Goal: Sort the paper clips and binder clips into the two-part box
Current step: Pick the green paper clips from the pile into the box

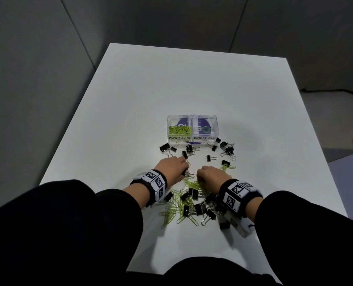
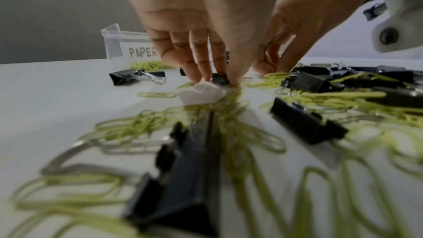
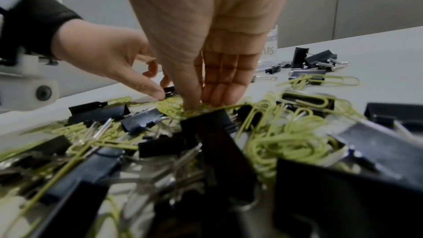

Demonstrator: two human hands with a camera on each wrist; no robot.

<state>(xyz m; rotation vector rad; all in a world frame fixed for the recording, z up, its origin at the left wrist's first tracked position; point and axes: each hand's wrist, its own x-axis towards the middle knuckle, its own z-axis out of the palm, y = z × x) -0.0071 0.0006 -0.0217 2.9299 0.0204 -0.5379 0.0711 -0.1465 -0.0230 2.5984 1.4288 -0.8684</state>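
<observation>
A clear two-part box (image 1: 193, 116) stands mid-table, labelled PAPER CLIPS on the left and BINDER CLIPS on the right. Green paper clips (image 1: 179, 130) lie in its left part; I see no clips in the right part. My left hand (image 1: 184, 171) pinches a small black binder clip (image 2: 220, 79) that lies on the table. Beside it, my right hand (image 3: 201, 101) points down, thumb and fingertips closing on a heap of green paper clips (image 3: 178, 108). A mixed pile of both kinds (image 1: 192, 205) lies under my wrists.
Several black binder clips (image 1: 227, 150) are scattered just in front of the box. One more binder clip (image 2: 128, 77) lies left of my left hand. The white table (image 1: 130, 104) ends close on the left, and grey walls stand behind it.
</observation>
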